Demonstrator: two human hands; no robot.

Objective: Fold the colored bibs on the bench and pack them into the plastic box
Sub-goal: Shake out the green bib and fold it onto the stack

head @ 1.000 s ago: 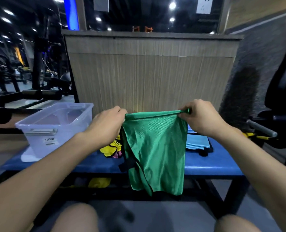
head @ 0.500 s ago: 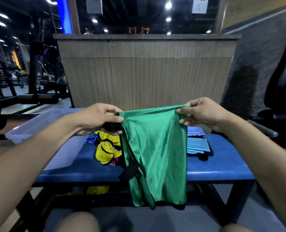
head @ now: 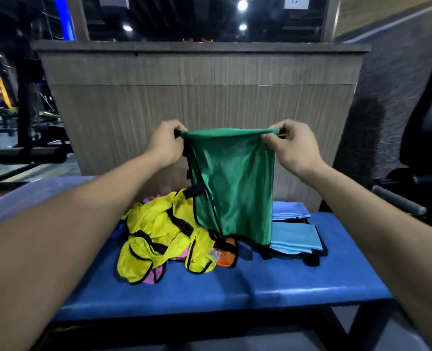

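Note:
A green bib [head: 235, 188] with black trim hangs folded over in the air above the blue bench [head: 235, 287]. My left hand [head: 165, 145] pinches its top left corner and my right hand [head: 290, 145] pinches its top right corner. Its lower edge hangs just above the bench. Below and to the left lies a loose heap of yellow bibs [head: 159, 236] with pink and orange ones under them. Folded light blue bibs [head: 293, 236] are stacked to the right. The clear plastic box [head: 32, 196] shows only as a blurred rim behind my left forearm.
A wooden panel wall [head: 197, 97] stands right behind the bench. Gym machines [head: 20, 122] fill the left background. Black equipment with a padded bar [head: 397, 201] sits at the right.
Both hands have lifted the green bib higher and away from me, over the bench. The view has tilted down, so the bib pile and bench top now show fully.

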